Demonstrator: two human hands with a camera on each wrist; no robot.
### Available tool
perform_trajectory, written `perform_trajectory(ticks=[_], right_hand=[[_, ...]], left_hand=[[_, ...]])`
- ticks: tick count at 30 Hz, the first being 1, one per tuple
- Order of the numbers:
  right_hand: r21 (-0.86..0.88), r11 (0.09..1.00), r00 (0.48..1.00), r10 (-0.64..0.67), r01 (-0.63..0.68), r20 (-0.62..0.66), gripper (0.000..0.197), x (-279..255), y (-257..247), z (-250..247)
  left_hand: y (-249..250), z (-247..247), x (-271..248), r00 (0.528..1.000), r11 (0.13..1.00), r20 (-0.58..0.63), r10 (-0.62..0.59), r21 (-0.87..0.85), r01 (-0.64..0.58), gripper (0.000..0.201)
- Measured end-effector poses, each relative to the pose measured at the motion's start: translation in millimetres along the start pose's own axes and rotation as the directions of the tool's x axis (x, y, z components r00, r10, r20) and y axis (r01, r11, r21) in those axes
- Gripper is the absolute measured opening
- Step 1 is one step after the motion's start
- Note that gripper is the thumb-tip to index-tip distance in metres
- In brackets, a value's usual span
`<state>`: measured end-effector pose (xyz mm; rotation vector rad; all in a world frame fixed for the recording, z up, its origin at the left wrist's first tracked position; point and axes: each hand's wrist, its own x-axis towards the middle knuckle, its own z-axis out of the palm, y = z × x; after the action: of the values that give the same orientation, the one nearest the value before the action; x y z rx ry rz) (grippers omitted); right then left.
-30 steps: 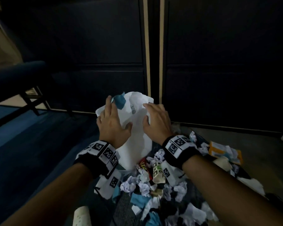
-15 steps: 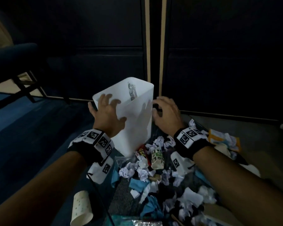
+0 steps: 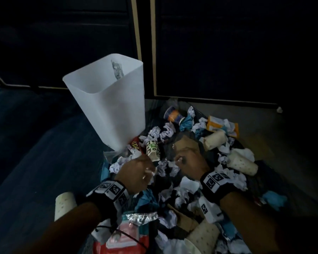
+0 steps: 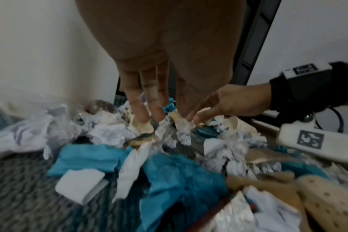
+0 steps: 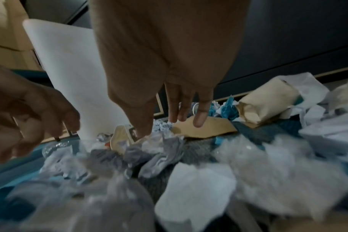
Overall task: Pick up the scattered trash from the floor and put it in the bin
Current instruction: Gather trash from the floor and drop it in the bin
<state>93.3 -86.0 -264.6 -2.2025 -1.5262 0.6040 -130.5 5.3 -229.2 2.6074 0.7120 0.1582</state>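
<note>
The white bin (image 3: 106,99) is seen upright at the floor's far edge, beside the trash pile (image 3: 182,180). Above the crumpled papers, left hand (image 3: 136,173) and right hand (image 3: 190,161) are lowered, fingers loose, nothing held. A piece must next be grasped.

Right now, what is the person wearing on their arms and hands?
Both forearms are bare, with no sleeves or gloves. Each wrist carries a black band topped with white blocks printed with black square fiducial markers; the right wrist band matches. A white housing with another square marker hangs below the right wrist, and a thin black cable trails from the left wrist unit.
</note>
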Motion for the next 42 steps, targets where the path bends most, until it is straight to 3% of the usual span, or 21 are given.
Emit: perform_trajectory(ticks=[3, 8, 12, 18, 21, 26, 31, 36, 42], right_hand=[[-0.084, 0.996, 0.993, 0.01, 0.0, 0.121, 0.013, -2, 8, 18], [-0.199, 0.98, 0.979, 0.044, -0.004, 0.198, 0.029, -1, 14, 32], [-0.137, 0.989, 0.997, 0.054, -0.047, 0.049, 0.032, -1, 20, 34], [0.011, 0.998, 0.989, 0.06, -0.059, -0.138, 0.026, -9, 18, 13], [0.077, 0.997, 0.974, 0.022, -0.004, -0.227, 0.024, -10, 16, 5], [0.128, 0.99, 0.941, -0.008, 0.054, -0.337, 0.027, -5, -4, -15], [0.141, 0.98, 0.899, -0.068, 0.142, -0.433, 0.033, 9, -39, -39], [0.15, 0.954, 0.856, -0.156, 0.26, -0.493, 0.046, 27, -84, -67], [0.121, 0.908, 0.792, -0.279, 0.402, -0.543, 0.065, 55, -152, -96]], left_hand=[[1, 23, -3, 0.967, 0.994, 0.239, -0.085, 0.081, 0.068, 0.041], [7, 38, 13, 0.91, 0.98, 0.379, -0.17, 0.159, 0.117, 0.065], [6, 47, 31, 0.882, 0.971, 0.417, -0.218, 0.183, 0.154, 0.062], [0, 60, 42, 0.887, 0.957, 0.371, -0.274, 0.193, 0.214, 0.061], [1, 59, 38, 0.918, 0.962, 0.3, -0.261, 0.156, 0.222, 0.061], [10, 27, 32, 0.963, 0.975, 0.151, -0.224, 0.027, 0.223, 0.044], [15, -30, 37, 0.981, 0.988, -0.121, -0.152, -0.014, 0.151, 0.051], [24, -91, 34, 0.891, 0.992, -0.436, -0.124, -0.06, 0.108, 0.055], [20, -147, 33, 0.734, 0.989, -0.664, -0.141, -0.054, 0.141, 0.066]])
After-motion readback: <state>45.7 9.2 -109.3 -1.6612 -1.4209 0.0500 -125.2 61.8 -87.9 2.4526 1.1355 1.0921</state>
